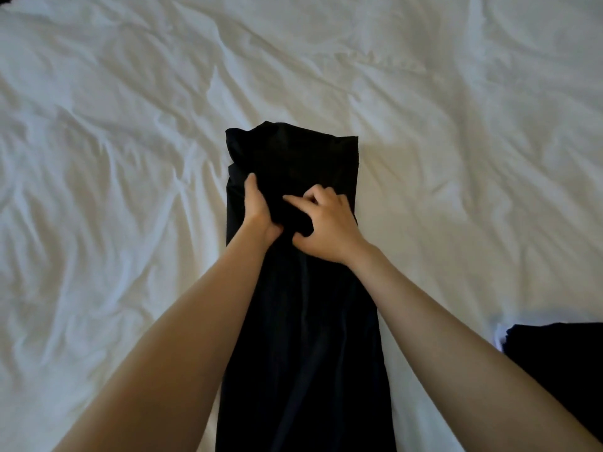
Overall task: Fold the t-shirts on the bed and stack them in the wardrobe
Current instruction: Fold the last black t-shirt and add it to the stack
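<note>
Mostly, a rumpled white bed sheet (130, 125) fills the view, with open room on every side. One black t-shirt (303, 321), folded into a long narrow strip, lies down its middle. One dark garment (561, 360) sits apart at the near right edge. Two hands meet mid-shirt: the left hand (257, 207) and right hand (326, 223) each grip a bunched fold, fingers curled.

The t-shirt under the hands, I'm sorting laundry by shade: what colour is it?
The t-shirt is plain black, clearest in the head view.
</note>
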`<state>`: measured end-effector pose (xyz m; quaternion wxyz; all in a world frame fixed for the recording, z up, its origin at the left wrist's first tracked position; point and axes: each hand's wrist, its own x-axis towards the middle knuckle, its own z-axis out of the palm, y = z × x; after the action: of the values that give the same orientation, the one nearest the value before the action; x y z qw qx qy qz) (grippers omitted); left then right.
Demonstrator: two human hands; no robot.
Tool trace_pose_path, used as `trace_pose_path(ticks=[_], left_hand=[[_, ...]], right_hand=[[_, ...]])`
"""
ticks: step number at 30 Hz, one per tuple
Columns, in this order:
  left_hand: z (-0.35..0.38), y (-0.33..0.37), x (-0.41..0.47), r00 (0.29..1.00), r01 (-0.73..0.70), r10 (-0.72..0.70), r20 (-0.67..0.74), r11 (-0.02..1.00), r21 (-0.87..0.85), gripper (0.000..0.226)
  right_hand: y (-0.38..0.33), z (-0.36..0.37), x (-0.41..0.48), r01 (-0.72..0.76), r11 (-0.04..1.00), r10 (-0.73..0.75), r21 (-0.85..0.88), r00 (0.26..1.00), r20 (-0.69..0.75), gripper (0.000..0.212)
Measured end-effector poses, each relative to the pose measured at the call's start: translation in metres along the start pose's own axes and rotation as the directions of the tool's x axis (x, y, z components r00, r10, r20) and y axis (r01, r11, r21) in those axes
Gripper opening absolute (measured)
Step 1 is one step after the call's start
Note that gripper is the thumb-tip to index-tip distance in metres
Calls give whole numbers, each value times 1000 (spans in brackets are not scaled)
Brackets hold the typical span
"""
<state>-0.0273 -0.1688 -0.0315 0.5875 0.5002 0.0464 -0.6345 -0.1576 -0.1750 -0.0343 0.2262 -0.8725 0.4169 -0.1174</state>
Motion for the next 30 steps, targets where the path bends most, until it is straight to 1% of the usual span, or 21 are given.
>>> trace_pose_path(ticks=[1,2,3,4,5,6,7,8,9,10,13,15,17,20,22,26,30], left_hand=[[-9,3,1,1000,6,-6,-20,1000,5,61],[-15,5,2,999,5,-2,-53,998,59,60],[-20,7,2,995,-4,20,-99,986,167,55],[-24,8,2,986,-22,77,-148,940,339,48],[-28,8,1,971,-39,163,-177,832,553,46],[-34,6,1,958,-48,239,-161,682,730,51],[-38,4,0,951,-53,280,-128,559,828,60],[-40,4,-3,951,-50,288,-109,494,868,66],[-41,3,-7,951,-53,293,-98,469,882,70],[-43,2,-10,949,-54,299,-96,456,888,72],[-51,-2,-22,958,-51,278,-71,408,912,75],[-59,-8,-35,965,-39,254,-63,377,925,72],[-71,-18,-51,968,-22,241,-73,372,928,69],[-93,-37,-82,966,3,235,-104,393,920,65],[-112,-54,-105,963,47,225,-148,401,915,63],[-152,-92,-150,959,109,186,-215,456,883,63],[-183,-130,-189,947,155,169,-273,503,850,60]], right_hand=[[-1,2,-2,1,998,-1,55,1000,-10,64],[0,3,-4,-31,993,38,114,998,-60,61],[1,5,-4,-63,988,80,141,990,-120,57],[4,5,-5,-98,989,115,113,982,-149,53],[8,6,-6,-125,991,129,37,984,-120,50],[11,8,-10,-130,989,128,-68,991,-30,50],[14,11,-14,-108,979,126,-172,987,95,52],[16,12,-20,-80,969,131,-235,969,210,55],[16,14,-26,-68,963,143,-262,950,278,57],[15,15,-31,-78,962,156,-260,944,292,58],[5,14,-46,-86,977,132,-198,963,235,56],[-3,12,-57,-49,980,100,-194,960,263,52],[-11,13,-72,-68,984,113,-164,952,283,49],[-24,19,-105,-177,982,187,-60,940,284,44],[-32,25,-133,-258,966,251,-12,926,283,41],[-46,37,-191,-369,928,336,46,887,317,38],[-59,47,-234,-464,879,413,106,854,315,36]])
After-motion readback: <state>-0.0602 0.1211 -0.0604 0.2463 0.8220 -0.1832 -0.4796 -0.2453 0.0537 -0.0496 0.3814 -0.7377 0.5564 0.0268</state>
